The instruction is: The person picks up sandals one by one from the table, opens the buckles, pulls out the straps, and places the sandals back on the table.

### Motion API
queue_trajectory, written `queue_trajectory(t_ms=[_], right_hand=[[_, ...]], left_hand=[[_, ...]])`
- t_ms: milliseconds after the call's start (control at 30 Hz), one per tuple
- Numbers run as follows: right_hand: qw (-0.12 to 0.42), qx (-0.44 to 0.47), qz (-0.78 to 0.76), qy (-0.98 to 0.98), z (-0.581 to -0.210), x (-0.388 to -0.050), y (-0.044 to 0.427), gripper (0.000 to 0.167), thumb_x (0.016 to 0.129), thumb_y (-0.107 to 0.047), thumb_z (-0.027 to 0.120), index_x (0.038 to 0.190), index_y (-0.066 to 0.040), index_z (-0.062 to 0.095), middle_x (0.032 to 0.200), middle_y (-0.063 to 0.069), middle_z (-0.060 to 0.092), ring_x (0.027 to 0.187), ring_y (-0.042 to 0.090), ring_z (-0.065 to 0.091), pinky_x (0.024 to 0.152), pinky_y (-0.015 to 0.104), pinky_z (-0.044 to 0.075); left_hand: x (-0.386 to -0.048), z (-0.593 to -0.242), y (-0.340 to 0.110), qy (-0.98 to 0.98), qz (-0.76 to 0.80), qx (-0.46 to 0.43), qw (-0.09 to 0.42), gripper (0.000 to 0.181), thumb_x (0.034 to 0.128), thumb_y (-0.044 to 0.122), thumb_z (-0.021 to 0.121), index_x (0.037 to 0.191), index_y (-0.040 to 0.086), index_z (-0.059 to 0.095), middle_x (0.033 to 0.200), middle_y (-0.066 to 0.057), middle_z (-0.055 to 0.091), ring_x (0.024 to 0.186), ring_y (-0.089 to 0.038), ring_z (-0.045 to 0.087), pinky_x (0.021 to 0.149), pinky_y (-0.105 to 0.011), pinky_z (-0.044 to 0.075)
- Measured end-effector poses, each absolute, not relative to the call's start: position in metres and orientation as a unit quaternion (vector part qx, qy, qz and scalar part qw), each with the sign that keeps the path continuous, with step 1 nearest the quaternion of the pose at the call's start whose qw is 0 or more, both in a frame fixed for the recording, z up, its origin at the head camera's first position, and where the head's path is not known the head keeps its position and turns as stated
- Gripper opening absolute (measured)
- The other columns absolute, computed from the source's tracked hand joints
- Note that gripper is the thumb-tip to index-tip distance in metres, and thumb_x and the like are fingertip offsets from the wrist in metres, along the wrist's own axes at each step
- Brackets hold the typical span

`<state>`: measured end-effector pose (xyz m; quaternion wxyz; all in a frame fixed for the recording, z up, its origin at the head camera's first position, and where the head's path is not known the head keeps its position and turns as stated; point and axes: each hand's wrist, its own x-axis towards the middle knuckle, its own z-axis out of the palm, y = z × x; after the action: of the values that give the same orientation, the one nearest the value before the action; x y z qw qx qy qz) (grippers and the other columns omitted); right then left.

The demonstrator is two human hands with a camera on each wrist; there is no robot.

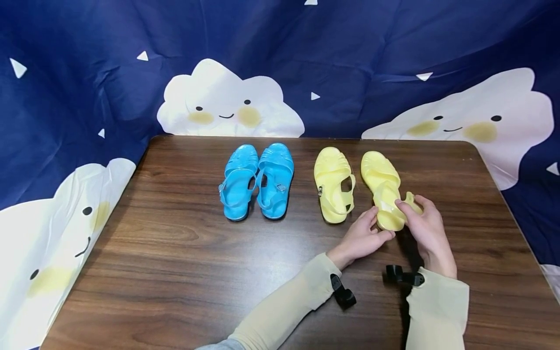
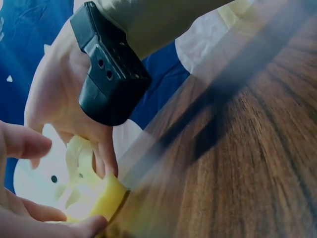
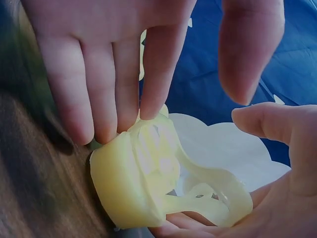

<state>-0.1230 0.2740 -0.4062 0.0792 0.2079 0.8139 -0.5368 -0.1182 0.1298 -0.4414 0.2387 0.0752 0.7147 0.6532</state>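
Right yellow sandal [image 1: 387, 191] on tabletop [image 1: 166, 272], toe far. Left hand [image 1: 360, 239] at near heel [image 1: 390, 222], fingers straight, grip apart; right hand [image 1: 428, 231] on right, fingers touching strap [image 3: 233, 196], thumb clear, grip apart.

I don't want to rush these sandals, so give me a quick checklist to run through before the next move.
1. Blue sandals side by side, clear of both grips: ok.
2. Handled yellow sandal close against the other yellow sandal: not ok, a gap separates them.
3. Left grip touching the handled sandal's heel: ok.
4. Right grip at the strap: ok, the strap lies against it.
5. Strap buckled: cannot tell, the fastening isn't clear in any view.
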Motion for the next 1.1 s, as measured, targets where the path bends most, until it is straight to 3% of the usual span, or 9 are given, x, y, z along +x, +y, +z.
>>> queue_trajectory(t_ms=[267, 367, 467, 567, 667, 767, 900, 1100], right_hand=[[0.063, 0.211, -0.566, 0.794, -0.406, -0.123, 0.276, 0.084, 0.097, -0.040, 0.050, 0.152, 0.004, 0.004, 0.155, 0.027, 0.017, 0.122, 0.020, 0.044, 0.073, 0.004, 0.045], [0.063, 0.219, -0.560, 0.797, -0.404, -0.122, 0.279, 0.083, 0.097, -0.041, 0.049, 0.153, 0.002, 0.005, 0.157, 0.025, 0.016, 0.131, 0.024, 0.041, 0.084, 0.009, 0.046], [0.048, 0.242, -0.542, 0.804, -0.400, -0.121, 0.281, 0.080, 0.097, -0.041, 0.050, 0.153, -0.001, 0.010, 0.157, 0.023, 0.020, 0.137, 0.028, 0.034, 0.103, 0.025, 0.042], [-0.005, 0.287, -0.543, 0.789, -0.395, -0.120, 0.281, 0.072, 0.095, -0.037, 0.054, 0.152, -0.006, 0.024, 0.152, 0.017, 0.034, 0.132, 0.023, 0.039, 0.107, 0.032, 0.037], [-0.100, 0.324, -0.594, 0.729, -0.389, -0.120, 0.281, 0.051, 0.092, -0.025, 0.063, 0.139, -0.011, 0.048, 0.129, 0.006, 0.054, 0.112, 0.013, 0.050, 0.092, 0.018, 0.043], [-0.206, 0.310, -0.673, 0.639, -0.382, -0.118, 0.279, 0.027, 0.087, -0.008, 0.068, 0.113, -0.011, 0.063, 0.101, -0.005, 0.060, 0.089, 0.006, 0.054, 0.070, 0.011, 0.046], [-0.300, 0.243, -0.747, 0.542, -0.372, -0.113, 0.274, 0.015, 0.082, 0.007, 0.067, 0.093, -0.001, 0.069, 0.086, 0.003, 0.065, 0.073, 0.011, 0.059, 0.060, 0.014, 0.052], [-0.380, 0.158, -0.781, 0.470, -0.355, -0.107, 0.264, 0.010, 0.079, 0.014, 0.066, 0.089, 0.014, 0.066, 0.080, 0.014, 0.069, 0.068, 0.020, 0.064, 0.058, 0.022, 0.054]], left_hand=[[-0.117, -0.436, 0.124, 0.791, 0.568, 0.109, 0.200, 0.049, 0.0918, 0.021, 0.062, 0.138, 0.014, 0.049, 0.135, -0.001, 0.052, 0.119, -0.008, 0.058, 0.088, -0.012, 0.046], [-0.116, -0.430, 0.121, 0.808, 0.546, 0.130, 0.179, 0.037, 0.0913, 0.020, 0.062, 0.127, 0.014, 0.060, 0.121, 0.000, 0.063, 0.105, -0.003, 0.063, 0.081, -0.009, 0.046], [-0.113, -0.422, 0.119, 0.804, 0.548, 0.162, 0.168, 0.023, 0.0925, 0.018, 0.062, 0.113, 0.013, 0.069, 0.105, 0.002, 0.072, 0.088, 0.005, 0.065, 0.072, -0.007, 0.045], [-0.109, -0.410, 0.116, 0.789, 0.560, 0.202, 0.153, 0.016, 0.0940, 0.016, 0.061, 0.103, 0.011, 0.073, 0.093, 0.002, 0.076, 0.075, 0.010, 0.064, 0.066, -0.006, 0.046], [-0.104, -0.394, 0.111, 0.780, 0.565, 0.234, 0.128, 0.013, 0.0932, 0.015, 0.063, 0.099, 0.011, 0.074, 0.089, 0.002, 0.076, 0.068, 0.015, 0.059, 0.064, -0.005, 0.047], [-0.100, -0.376, 0.102, 0.768, 0.582, 0.243, 0.109, 0.010, 0.0906, 0.015, 0.067, 0.096, 0.010, 0.073, 0.086, 0.000, 0.075, 0.065, 0.018, 0.054, 0.064, -0.007, 0.049], [-0.096, -0.358, 0.083, 0.743, 0.617, 0.241, 0.093, 0.011, 0.0910, 0.014, 0.067, 0.097, 0.007, 0.072, 0.085, -0.004, 0.074, 0.066, 0.014, 0.056, 0.065, -0.012, 0.052], [-0.099, -0.350, 0.038, 0.743, 0.624, 0.240, 0.018, 0.013, 0.0943, 0.011, 0.061, 0.098, 0.004, 0.071, 0.088, -0.008, 0.075, 0.074, -0.002, 0.067, 0.064, -0.017, 0.053]])
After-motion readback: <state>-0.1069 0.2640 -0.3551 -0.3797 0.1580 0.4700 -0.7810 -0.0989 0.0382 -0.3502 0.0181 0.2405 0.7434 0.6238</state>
